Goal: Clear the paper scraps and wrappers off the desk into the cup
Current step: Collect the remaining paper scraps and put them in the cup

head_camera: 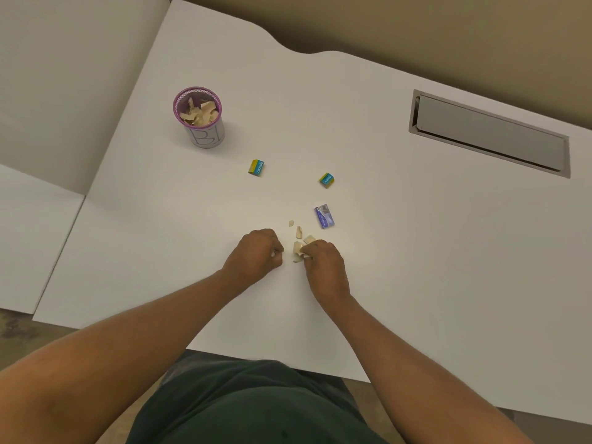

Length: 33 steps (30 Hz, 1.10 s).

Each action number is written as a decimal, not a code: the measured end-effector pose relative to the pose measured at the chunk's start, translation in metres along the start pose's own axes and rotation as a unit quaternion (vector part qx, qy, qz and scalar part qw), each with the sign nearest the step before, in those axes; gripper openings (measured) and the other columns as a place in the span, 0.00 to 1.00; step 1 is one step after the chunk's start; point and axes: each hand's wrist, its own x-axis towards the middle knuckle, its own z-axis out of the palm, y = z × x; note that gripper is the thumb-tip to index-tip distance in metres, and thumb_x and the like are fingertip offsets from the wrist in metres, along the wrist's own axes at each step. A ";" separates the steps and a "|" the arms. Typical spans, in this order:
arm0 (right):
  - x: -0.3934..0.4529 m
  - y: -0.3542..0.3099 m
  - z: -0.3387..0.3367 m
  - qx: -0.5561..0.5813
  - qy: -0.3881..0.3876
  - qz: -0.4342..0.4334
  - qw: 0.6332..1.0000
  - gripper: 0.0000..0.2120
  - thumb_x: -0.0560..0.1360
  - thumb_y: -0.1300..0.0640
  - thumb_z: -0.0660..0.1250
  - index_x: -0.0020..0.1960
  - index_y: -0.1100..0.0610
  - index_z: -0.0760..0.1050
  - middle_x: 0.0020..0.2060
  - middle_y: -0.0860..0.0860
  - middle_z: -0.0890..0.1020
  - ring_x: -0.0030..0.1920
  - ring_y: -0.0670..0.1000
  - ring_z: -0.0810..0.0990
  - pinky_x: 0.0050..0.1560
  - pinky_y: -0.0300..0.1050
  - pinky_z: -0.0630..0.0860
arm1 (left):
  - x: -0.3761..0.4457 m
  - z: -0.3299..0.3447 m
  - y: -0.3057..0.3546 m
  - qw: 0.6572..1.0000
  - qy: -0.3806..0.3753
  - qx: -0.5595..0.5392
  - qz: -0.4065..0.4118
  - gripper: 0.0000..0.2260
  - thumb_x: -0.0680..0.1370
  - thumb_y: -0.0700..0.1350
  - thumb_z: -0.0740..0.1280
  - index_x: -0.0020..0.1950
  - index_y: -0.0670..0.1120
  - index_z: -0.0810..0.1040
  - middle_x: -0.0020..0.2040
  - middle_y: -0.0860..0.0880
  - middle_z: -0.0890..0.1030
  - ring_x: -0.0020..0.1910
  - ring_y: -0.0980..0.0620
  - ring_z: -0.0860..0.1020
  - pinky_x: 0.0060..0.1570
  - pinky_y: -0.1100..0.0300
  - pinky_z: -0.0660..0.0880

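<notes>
At the far left of the white desk (384, 100) stands the purple mesh cup (197, 114), already partly filled with tan paper scraps. To its right, nearer the middle, two small yellow-and-blue wrappers (256, 167) (327, 180) lie well apart from each other, and a blue-and-white wrapper (324, 216) lies nearer, just right of the loose scraps (299, 232). The left hand (258, 251) is curled closed near the desk's near edge; something pale shows at its fingertips, but whether a scrap is held cannot be told. Just to its right, the right hand (323, 262) is pinched together on a tan scrap resting on the desk. The gathering step is judged to be in hand. The next move calls for the remaining scraps to be collected, then carried far left and released over the cup's rim.
</notes>
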 end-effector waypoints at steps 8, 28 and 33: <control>-0.002 0.005 0.002 0.165 0.058 0.123 0.977 0.08 0.76 0.67 0.71 0.53 0.61 0.85 0.47 0.53 0.87 0.43 0.47 0.82 0.46 0.21 0.72 | 0.007 -0.060 -0.010 0.981 0.088 -0.161 -0.058 0.04 0.73 0.38 0.76 0.45 0.47 0.90 0.43 0.52 0.87 0.38 0.59 0.81 0.45 0.63 0.77; 0.001 -0.020 0.010 0.254 0.072 0.112 0.958 0.06 0.76 0.63 0.74 0.49 0.54 0.86 0.46 0.45 0.86 0.48 0.47 0.85 0.52 0.53 0.84 | 0.166 -0.218 -0.067 0.969 0.147 0.085 -0.178 0.11 0.80 0.40 0.65 0.54 0.33 0.80 0.57 0.31 0.82 0.58 0.31 0.80 0.50 0.46 0.76; 0.002 -0.025 0.005 0.256 0.077 0.121 0.956 0.08 0.76 0.65 0.73 0.50 0.54 0.86 0.46 0.46 0.86 0.48 0.47 0.85 0.52 0.54 0.84 | 0.170 -0.223 -0.062 0.974 0.108 0.099 -0.171 0.11 0.80 0.40 0.66 0.56 0.34 0.80 0.58 0.31 0.81 0.58 0.29 0.80 0.52 0.45 0.78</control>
